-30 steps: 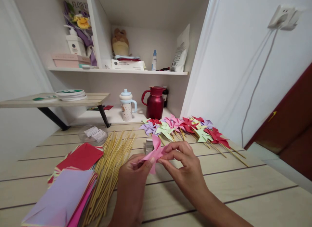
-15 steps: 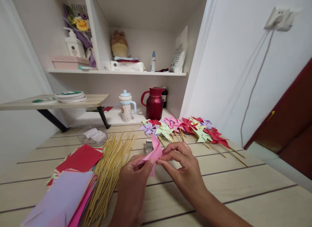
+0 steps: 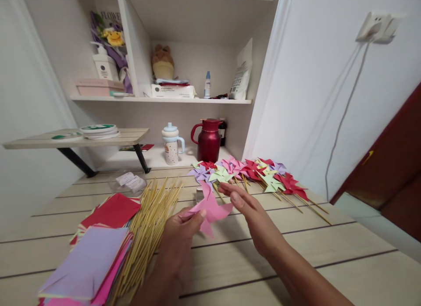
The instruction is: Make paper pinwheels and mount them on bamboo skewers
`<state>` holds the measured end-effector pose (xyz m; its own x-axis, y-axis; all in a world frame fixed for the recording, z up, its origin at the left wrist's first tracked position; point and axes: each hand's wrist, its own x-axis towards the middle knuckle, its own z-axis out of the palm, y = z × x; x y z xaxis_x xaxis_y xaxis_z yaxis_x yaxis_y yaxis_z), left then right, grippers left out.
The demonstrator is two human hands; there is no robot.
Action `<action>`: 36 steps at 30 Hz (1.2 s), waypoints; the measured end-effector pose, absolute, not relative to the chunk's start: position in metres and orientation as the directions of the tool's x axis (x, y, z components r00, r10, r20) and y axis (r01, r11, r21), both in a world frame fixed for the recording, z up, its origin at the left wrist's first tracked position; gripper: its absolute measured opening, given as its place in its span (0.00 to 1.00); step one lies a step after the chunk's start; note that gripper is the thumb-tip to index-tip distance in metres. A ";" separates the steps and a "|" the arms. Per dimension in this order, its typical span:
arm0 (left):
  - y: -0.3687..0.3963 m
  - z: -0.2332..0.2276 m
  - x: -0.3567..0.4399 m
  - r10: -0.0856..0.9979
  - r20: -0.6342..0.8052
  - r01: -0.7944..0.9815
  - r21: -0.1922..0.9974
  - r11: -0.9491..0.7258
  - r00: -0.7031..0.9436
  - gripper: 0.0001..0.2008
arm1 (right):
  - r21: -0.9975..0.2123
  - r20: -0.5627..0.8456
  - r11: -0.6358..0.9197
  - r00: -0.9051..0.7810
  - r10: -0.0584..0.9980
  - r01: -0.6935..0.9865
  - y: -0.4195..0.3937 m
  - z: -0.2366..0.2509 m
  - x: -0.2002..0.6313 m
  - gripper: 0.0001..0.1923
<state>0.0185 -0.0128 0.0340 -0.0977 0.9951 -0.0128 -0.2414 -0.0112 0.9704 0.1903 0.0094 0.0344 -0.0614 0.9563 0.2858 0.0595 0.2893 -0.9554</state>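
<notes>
A pink paper pinwheel [image 3: 213, 208] is pinched between the thumb and fingers of my left hand [image 3: 184, 227], its blades spread toward the right. My right hand [image 3: 251, 211] is beside the pinwheel's right blade with fingers stretched out and nothing in them; whether it touches the blade I cannot tell. Behind the pinwheel stands a small silvery-grey object [image 3: 199, 194], mostly hidden. To the left of my left hand lies a heap of thin wooden sticks [image 3: 149, 227]. Beyond my hands rest several finished pinwheels on sticks, among them a light green one [image 3: 223, 175] and a red one [image 3: 291, 185].
Stacked paper sheets, lilac [image 3: 87, 257] and red [image 3: 113, 215], lie at left. Behind them sits a clear container [image 3: 115, 183] with white packets. A raised wooden stand [image 3: 131, 137], a cup [image 3: 171, 148] and a red thermos jug [image 3: 209, 144] stand at the back below the shelf [image 3: 210, 101].
My right hand has let go of the pink pinwheel, moved slightly right and straightened its fingers. The pinwheel has opened out to face me, still in my left hand.
</notes>
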 end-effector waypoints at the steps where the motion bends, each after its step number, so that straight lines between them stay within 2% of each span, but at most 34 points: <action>1: -0.012 0.034 0.018 0.996 0.007 -0.197 0.980 -0.025 -0.087 0.13 | -0.955 0.279 0.285 -0.075 0.957 0.082 0.008 0.036 0.190 0.27; 4: -0.010 0.035 0.016 0.990 0.117 -0.047 0.992 -0.121 -0.085 0.08 | -0.940 0.282 0.300 -0.125 0.951 0.161 0.004 0.040 0.188 0.26; 6: -0.010 0.034 0.016 0.982 0.162 0.025 0.987 -0.160 -0.097 0.07 | -0.921 0.309 0.340 -0.173 0.935 0.193 0.002 0.041 0.187 0.21; 10: -0.010 0.032 0.017 0.984 0.155 0.071 0.986 -0.149 -0.087 0.09 | -0.875 0.364 0.416 -0.229 0.903 0.247 0.003 0.040 0.185 0.11; 16: -0.010 0.030 0.018 0.990 0.113 0.078 0.991 -0.106 -0.083 0.08 | -0.887 0.311 0.360 -0.202 0.929 0.288 0.004 0.038 0.186 0.05; 24: -0.011 0.032 0.020 0.990 0.089 0.022 0.996 -0.087 -0.113 0.08 | -0.885 0.325 0.376 -0.213 0.921 0.276 0.004 0.039 0.184 0.04; 31: -0.013 0.032 0.019 0.987 0.106 0.070 0.993 -0.098 -0.119 0.07 | -0.893 0.332 0.375 -0.197 0.922 0.250 0.004 0.043 0.184 0.04; 34: -0.014 0.032 0.021 0.988 0.098 0.079 0.993 -0.089 -0.118 0.07 | -0.900 0.326 0.362 -0.174 0.929 0.245 0.003 0.040 0.181 0.08; 36: -0.014 0.031 0.022 0.993 0.055 0.063 0.997 -0.049 -0.101 0.09 | -0.940 0.253 0.279 -0.147 0.956 0.194 0.004 0.035 0.178 0.15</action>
